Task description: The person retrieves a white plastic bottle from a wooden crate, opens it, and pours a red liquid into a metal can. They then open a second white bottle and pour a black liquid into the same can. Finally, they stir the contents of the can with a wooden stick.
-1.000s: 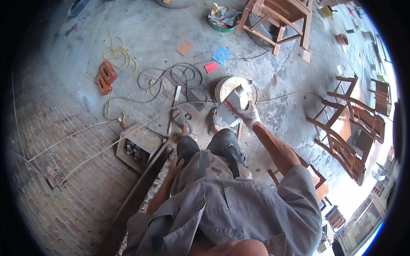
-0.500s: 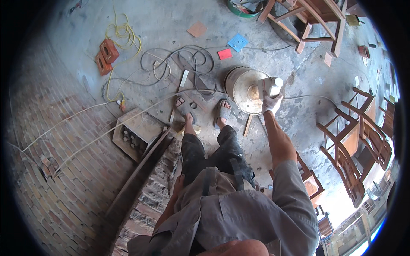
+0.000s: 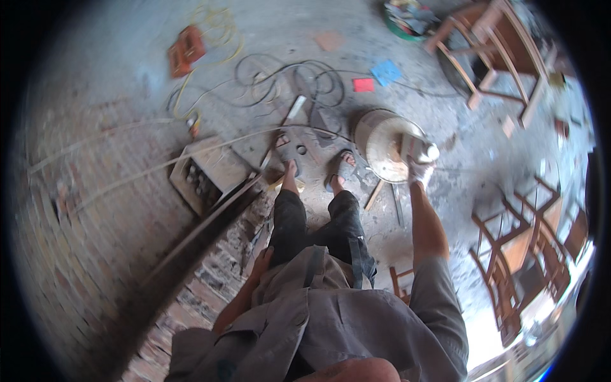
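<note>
My right hand (image 3: 421, 169), in a whitish glove, is closed around a pale container (image 3: 414, 146) with a white round cap. It is held over the right side of a round, dusty off-white drum (image 3: 380, 141), whose top looks stained brown at the middle. Whether the container touches the drum top, I cannot tell. At my left thigh hangs my left hand (image 3: 261, 260), bare and close to the dark trouser leg. Its fingers are too blurred and partly hidden to read.
Loose dark hose (image 3: 324, 83) coils across the floor ahead of my feet. Wooden chairs stand at the far right (image 3: 493, 54) and right (image 3: 519, 239). A wooden box (image 3: 219, 167) and a low brick wall (image 3: 191, 305) are on the left. Red bricks (image 3: 186, 51) lie farther off.
The view has shifted, so floor things sit lower and farther right in it. My right hand still grips the container over the drum. The picture is more blurred.
</note>
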The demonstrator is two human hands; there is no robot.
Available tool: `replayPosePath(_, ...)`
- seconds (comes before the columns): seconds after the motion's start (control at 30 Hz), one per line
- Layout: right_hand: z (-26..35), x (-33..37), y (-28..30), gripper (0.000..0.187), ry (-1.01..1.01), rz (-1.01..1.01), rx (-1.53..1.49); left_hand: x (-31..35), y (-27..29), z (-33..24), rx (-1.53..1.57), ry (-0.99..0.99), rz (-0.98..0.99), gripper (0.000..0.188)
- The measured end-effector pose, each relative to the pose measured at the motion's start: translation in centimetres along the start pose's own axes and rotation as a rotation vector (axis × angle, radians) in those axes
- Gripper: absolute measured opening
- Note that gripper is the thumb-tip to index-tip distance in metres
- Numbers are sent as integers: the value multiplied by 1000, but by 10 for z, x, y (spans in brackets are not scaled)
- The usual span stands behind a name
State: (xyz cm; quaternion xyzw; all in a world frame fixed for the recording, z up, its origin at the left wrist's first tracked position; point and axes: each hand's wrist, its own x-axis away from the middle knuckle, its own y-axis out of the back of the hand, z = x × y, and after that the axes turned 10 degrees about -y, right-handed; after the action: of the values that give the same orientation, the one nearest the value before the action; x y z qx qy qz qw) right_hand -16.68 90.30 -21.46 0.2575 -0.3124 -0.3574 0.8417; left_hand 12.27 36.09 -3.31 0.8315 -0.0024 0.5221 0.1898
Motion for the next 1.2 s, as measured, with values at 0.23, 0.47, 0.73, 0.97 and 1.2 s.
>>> replayPosePath(0.23, -14, 6, 35, 75, 18, 430, -12, 0, -4, -36, 12, -72, -64, 73)
replayPosePath(0.47, -39, 77, 95, 93, -113, 470, 777, -34, -39, -3, 143, -127, -237, 70)
replayPosePath(0.73, -6, 174, 37, 65, -505, 1338, 633, -75, -8, -19, 44, -209, -318, 48)
replayPosePath(0.97, 67, 196, 8, 55, -108, 1260, 1288, -186, 66, 44, 105, -140, -770, 28)
replayPosePath(1.2, 127, 236, -48, 53, -56, 1146, 1491, -317, 193, 80, 199, -54, -964, 30)
